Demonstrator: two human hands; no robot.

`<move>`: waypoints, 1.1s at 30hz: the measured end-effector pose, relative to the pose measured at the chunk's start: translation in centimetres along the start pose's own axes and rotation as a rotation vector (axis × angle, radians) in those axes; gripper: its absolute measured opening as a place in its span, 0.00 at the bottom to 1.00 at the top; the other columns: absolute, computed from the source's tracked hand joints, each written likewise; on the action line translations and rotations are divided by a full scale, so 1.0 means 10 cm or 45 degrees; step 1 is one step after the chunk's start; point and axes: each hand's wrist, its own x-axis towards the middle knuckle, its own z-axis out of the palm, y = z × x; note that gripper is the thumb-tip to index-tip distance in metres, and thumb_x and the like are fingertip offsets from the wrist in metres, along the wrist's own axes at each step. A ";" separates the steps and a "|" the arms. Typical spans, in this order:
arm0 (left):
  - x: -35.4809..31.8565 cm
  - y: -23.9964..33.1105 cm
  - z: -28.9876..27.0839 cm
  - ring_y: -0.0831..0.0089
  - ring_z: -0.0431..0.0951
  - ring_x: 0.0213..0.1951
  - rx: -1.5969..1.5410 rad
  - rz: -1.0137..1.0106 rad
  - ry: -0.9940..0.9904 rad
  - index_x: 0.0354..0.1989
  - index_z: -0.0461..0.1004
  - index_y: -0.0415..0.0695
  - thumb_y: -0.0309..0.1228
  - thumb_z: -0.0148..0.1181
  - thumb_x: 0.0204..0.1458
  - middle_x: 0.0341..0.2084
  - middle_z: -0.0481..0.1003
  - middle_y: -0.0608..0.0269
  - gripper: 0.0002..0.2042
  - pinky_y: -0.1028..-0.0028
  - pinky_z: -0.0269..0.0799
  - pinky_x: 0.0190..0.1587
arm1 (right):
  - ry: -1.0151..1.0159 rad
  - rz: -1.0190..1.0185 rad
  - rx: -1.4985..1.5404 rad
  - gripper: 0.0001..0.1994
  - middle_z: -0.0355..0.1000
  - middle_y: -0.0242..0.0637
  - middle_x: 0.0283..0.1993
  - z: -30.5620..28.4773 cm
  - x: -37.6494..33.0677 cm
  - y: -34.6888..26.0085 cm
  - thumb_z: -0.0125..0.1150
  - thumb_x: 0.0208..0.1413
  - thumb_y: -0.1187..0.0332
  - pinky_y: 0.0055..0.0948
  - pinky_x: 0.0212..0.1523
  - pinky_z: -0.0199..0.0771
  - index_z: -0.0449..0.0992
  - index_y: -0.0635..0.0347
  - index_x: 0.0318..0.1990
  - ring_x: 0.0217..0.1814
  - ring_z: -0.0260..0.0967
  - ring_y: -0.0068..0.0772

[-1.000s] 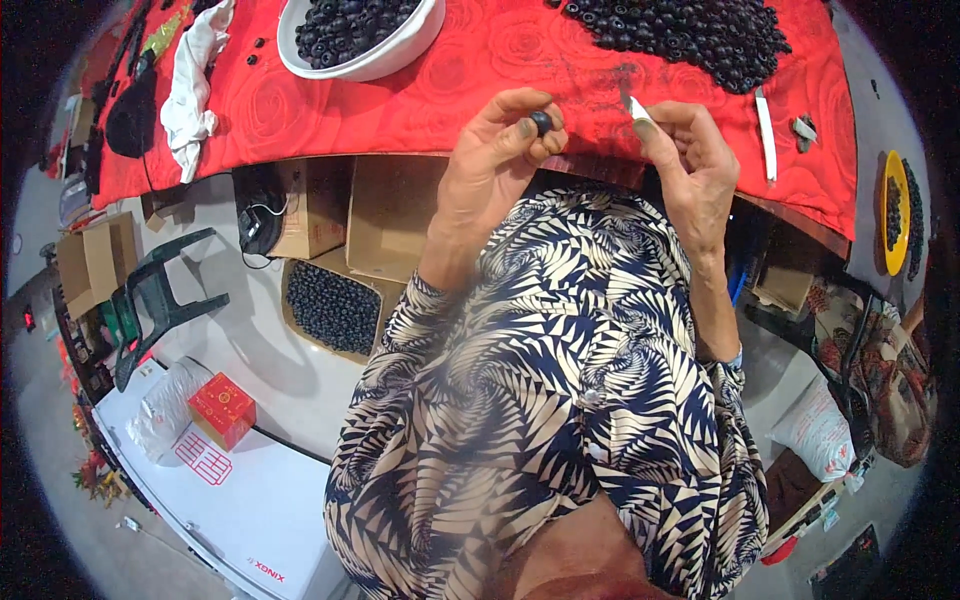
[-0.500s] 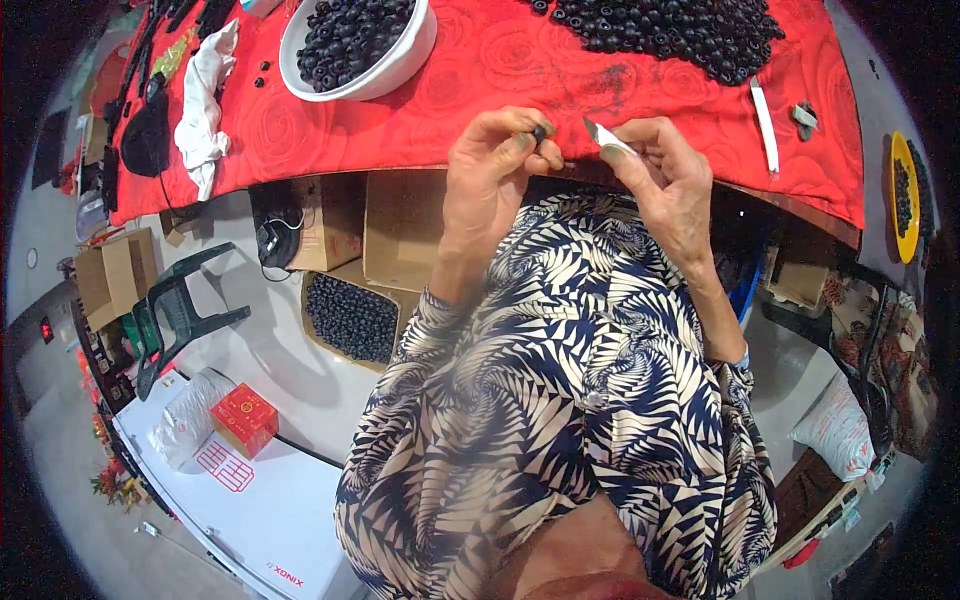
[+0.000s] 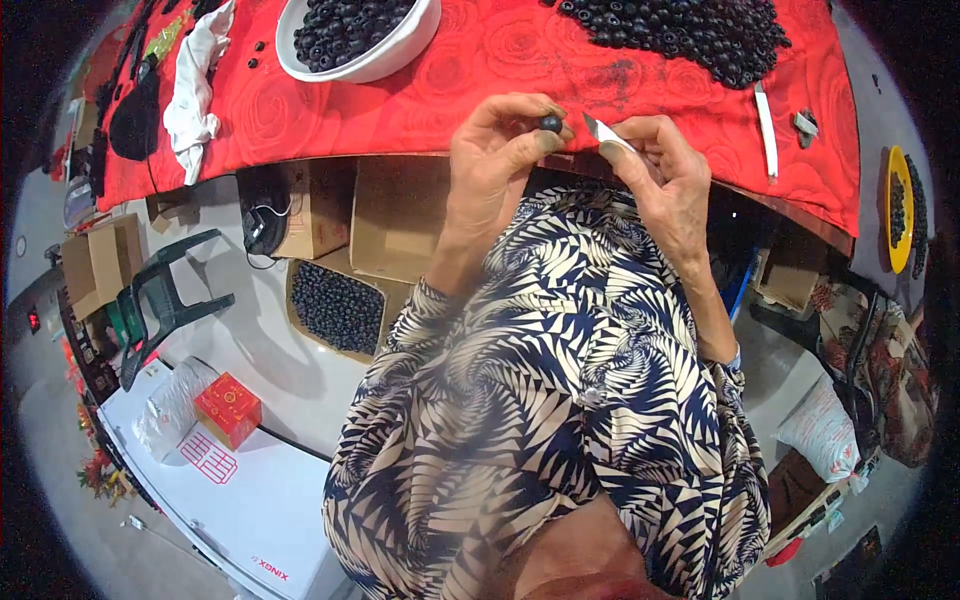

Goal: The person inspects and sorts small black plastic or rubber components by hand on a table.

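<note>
Between the thumb and fingers of my left hand is a small round black bead. My right hand grips a craft knife with a white handle, its pointed blade angled toward the bead but apart from it. Both hands are over the near edge of a red rose-patterned tablecloth. Beyond them lies a loose pile of black beads, many showing holes. A white bowl to the far left holds more of the same beads.
A white slim tool lies near the table's right side. A crumpled white cloth rests at the left. Below the table stand a carton of black beads and other cardboard boxes. A dark plastic stool is at the left.
My left hand has turned the bead so more of its round side shows, and raised it slightly. The knife stays pointed at it. The whole view has shifted a little.
</note>
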 end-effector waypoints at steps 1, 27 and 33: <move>-0.01 0.00 0.00 0.65 0.73 0.39 0.004 -0.017 0.019 0.38 0.70 0.38 0.16 0.56 0.43 0.38 0.72 0.53 0.12 0.69 0.68 0.47 | -0.001 0.008 0.005 0.07 0.72 0.34 0.28 0.00 0.00 0.00 0.60 0.49 0.72 0.21 0.32 0.69 0.71 0.66 0.33 0.31 0.70 0.20; -0.02 0.03 0.03 0.74 0.72 0.29 0.100 -0.101 0.124 0.40 0.71 0.37 0.18 0.55 0.47 0.36 0.74 0.50 0.11 0.78 0.69 0.33 | 0.011 0.062 0.012 0.07 0.73 0.34 0.29 0.03 -0.01 -0.02 0.60 0.49 0.74 0.20 0.33 0.69 0.70 0.67 0.33 0.32 0.69 0.19; -0.05 0.02 0.03 0.76 0.71 0.28 0.084 -0.148 0.097 0.41 0.72 0.37 0.18 0.55 0.47 0.36 0.75 0.50 0.11 0.79 0.68 0.32 | 0.008 0.059 0.004 0.07 0.73 0.34 0.29 0.03 -0.02 0.00 0.60 0.49 0.74 0.20 0.33 0.69 0.70 0.67 0.33 0.32 0.69 0.19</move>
